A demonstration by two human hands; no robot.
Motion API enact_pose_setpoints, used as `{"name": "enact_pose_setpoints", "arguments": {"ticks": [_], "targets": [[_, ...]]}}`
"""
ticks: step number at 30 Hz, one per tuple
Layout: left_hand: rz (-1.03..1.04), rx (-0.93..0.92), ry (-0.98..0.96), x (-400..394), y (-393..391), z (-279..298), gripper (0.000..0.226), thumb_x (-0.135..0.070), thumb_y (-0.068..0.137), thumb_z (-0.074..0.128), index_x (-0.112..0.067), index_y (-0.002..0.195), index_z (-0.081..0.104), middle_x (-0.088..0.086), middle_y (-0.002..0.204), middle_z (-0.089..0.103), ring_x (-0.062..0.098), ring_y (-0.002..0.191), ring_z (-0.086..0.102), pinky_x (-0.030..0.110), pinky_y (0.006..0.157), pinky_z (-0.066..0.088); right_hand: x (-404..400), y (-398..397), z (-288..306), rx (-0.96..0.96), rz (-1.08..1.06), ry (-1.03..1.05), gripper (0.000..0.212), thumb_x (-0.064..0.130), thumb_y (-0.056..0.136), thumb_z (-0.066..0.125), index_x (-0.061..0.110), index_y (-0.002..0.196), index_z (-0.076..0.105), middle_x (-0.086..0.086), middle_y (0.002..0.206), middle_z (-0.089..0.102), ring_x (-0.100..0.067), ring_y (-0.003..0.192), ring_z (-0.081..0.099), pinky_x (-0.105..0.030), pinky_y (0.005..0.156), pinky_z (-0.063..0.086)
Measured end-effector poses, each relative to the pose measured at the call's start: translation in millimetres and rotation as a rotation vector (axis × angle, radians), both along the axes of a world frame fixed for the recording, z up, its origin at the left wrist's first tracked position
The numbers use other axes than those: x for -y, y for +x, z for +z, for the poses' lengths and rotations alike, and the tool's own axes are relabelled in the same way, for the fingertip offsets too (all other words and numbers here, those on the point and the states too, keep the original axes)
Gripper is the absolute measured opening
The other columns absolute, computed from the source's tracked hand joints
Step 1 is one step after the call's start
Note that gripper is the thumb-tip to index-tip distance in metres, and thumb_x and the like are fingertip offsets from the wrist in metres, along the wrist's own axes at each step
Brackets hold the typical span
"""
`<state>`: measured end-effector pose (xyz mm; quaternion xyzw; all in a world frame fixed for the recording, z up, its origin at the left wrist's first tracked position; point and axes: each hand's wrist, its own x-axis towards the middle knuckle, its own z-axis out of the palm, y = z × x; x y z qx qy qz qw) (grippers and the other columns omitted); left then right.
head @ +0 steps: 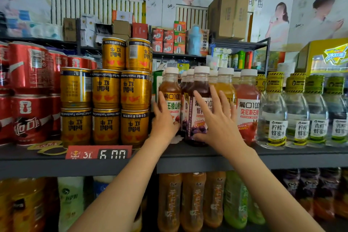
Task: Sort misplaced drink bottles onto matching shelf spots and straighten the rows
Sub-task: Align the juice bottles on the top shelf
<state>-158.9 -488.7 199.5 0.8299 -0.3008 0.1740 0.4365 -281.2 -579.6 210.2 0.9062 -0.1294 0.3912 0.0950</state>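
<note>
Clear plastic juice bottles, white-capped, paper-labelled, are standing on the grey metal shelf (207, 154) between stacked gold cans (106, 108) and water bottles (273, 117). Left hand (164, 118) is curling its grip round the amber bottle (170, 90). Right hand (219, 124) is resting with spread, straight fingers against the purple bottle (200, 92).

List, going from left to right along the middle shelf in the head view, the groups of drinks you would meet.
Red cola cans → gold energy-drink cans → white-capped juice bottles, where the left hand and right hand are → clear honey-water bottles.
</note>
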Motion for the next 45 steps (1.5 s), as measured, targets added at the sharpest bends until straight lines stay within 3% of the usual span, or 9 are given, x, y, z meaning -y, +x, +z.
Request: {"name": "enact_pose_setpoints", "arguments": {"ticks": [2, 6, 12, 16, 22, 28, 33, 38, 45], "targets": [[0.021, 0.009, 0.03, 1, 2, 0, 0.109, -0.014, 0.086, 0.064, -0.025, 0.142, -0.029, 0.017, 0.155, -0.002, 0.035, 0.133, 0.034, 0.045, 0.107, 0.036, 8, 2, -8, -0.047, -0.03, -0.023, 0.113, 0.049, 0.077, 0.068, 0.038, 0.142, -0.023, -0.004, 0.154, -0.027, -0.027, 0.144, -0.018, -0.049, 0.114, -0.003], [0.026, 0.017, 0.037, -1, 5, 0, 0.108, -0.014, 0.087, 0.064, -0.025, 0.142, -0.028, 0.018, 0.152, 0.014, 0.032, 0.131, 0.036, 0.042, 0.104, 0.035, 6, 7, -8, -0.002, 0.015, 0.001, 0.115, 0.047, 0.078, 0.068, 0.04, 0.134, -0.031, -0.002, 0.151, -0.033, -0.021, 0.144, -0.019, -0.047, 0.108, -0.011], [0.081, -0.011, -0.014, 0, -11, 4, 0.104, -0.019, 0.088, 0.062, -0.02, 0.144, -0.025, 0.016, 0.155, 0.004, 0.032, 0.138, 0.025, 0.043, 0.109, 0.029, 9, 2, -9, 0.003, 0.131, 0.045, 0.108, 0.041, 0.078, 0.07, 0.033, 0.147, -0.014, -0.003, 0.154, -0.026, -0.021, 0.143, -0.019, -0.052, 0.113, -0.008], [-0.032, 0.272, -0.165, -2, -44, 5, 0.093, -0.025, 0.091, 0.059, -0.022, 0.148, -0.015, 0.005, 0.158, 0.003, 0.02, 0.144, 0.008, 0.039, 0.115, 0.015, 34, -22, -14, 0.292, 0.097, 0.138, 0.089, 0.029, 0.074, 0.077, 0.013, 0.147, 0.028, -0.015, 0.156, 0.013, -0.034, 0.143, 0.01, -0.047, 0.114, 0.012], [-0.104, 0.289, -0.014, 5, -62, -1, 0.09, -0.018, 0.091, 0.059, -0.028, 0.149, -0.008, 0.005, 0.15, 0.024, 0.018, 0.121, 0.044, 0.02, 0.088, 0.033, 50, -36, -15, 0.165, -0.127, 0.24, 0.079, 0.026, 0.086, 0.066, 0.015, 0.148, 0.018, -0.018, 0.154, 0.004, -0.039, 0.139, 0.011, -0.049, 0.109, 0.023], [-0.048, 0.455, -0.133, 2, -83, -19, 0.066, -0.008, 0.091, 0.053, -0.013, 0.148, 0.019, 0.011, 0.143, 0.033, 0.022, 0.128, 0.039, 0.026, 0.102, 0.031, 34, -46, -24, 0.31, -0.003, 0.21, 0.06, 0.016, 0.088, 0.06, 0.008, 0.141, 0.033, -0.02, 0.148, 0.021, -0.038, 0.133, 0.026, -0.038, 0.107, 0.026], [-0.305, 0.595, -0.276, -40, -119, -119, 0.042, 0.0, 0.084, 0.048, -0.004, 0.125, 0.046, 0.008, 0.12, 0.045, 0.023, 0.109, 0.051, 0.029, 0.097, 0.042, 17, -85, -100, 0.436, 0.215, 0.148, 0.035, 0.004, 0.084, 0.054, -0.003, 0.118, 0.05, -0.021, 0.12, 0.047, -0.031, 0.113, 0.046, -0.021, 0.093, 0.033], [-0.218, 0.276, -0.11, -87, -123, -254, 0.032, -0.015, 0.087, 0.04, -0.022, 0.118, 0.041, -0.003, 0.113, 0.039, 0.011, 0.102, 0.046, 0.023, 0.089, 0.039, 21, -115, -199, 0.263, 0.064, 0.307, 0.026, 0.003, 0.085, 0.049, -0.002, 0.111, 0.054, -0.023, 0.11, 0.05, -0.033, 0.1, 0.048, -0.033, 0.081, 0.04], [-0.21, 0.163, 0.09, -93, -139, -292, 0.031, -0.009, 0.086, 0.041, -0.01, 0.116, 0.05, 0.008, 0.113, 0.049, 0.016, 0.102, 0.048, 0.027, 0.087, 0.042, -29, -105, -271, 0.062, 0.196, 0.401, 0.018, 0.0, 0.084, 0.049, 0.002, 0.099, 0.058, -0.015, 0.092, 0.054, -0.027, 0.087, 0.047, -0.024, 0.07, 0.033]]}}
